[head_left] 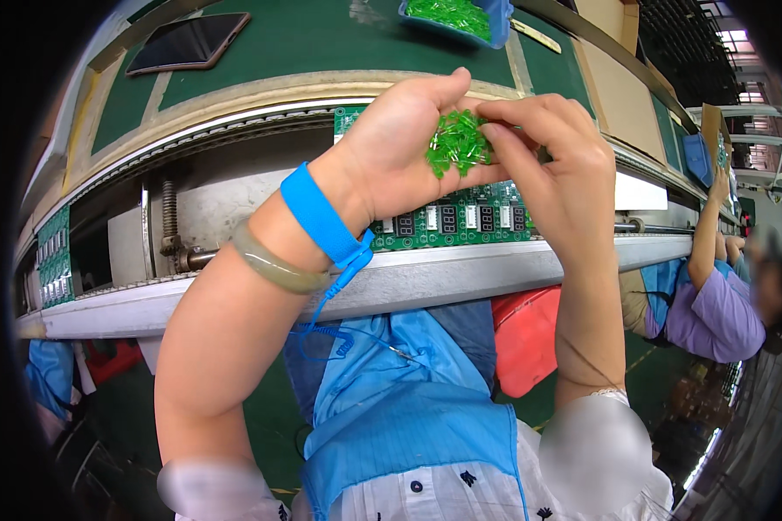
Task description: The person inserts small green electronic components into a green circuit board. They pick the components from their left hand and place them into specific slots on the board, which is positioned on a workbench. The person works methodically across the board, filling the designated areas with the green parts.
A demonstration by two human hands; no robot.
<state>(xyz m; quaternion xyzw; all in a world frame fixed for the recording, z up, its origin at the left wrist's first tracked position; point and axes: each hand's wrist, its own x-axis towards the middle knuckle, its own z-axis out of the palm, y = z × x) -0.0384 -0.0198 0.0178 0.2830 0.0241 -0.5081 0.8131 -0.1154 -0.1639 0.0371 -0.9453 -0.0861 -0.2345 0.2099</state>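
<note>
A: What are we seeing in the left hand (395, 152)?

B: We're seeing it lying palm up, loosely open, thumb pointing away; a heap of green bulbs (457, 143) with thin metal legs is resting in it

A: And the right hand (560, 148)?

B: Thumb and forefinger are nearly meeting at the heap's right edge; we're looking closely but cannot tell whether they're pinching a bulb

A: What are we noting underneath?

B: A green circuit board (426, 240) is lying below both hands, beside the near metal rail (408, 286), white sockets (471, 217) and number displays (448, 220) lining its near side

A: Farther off?

B: A blue bin (500, 22) is holding similar green pieces; a dark phone (191, 42) is lying upper left; a blue strap (314, 213) is circling the left wrist
</note>
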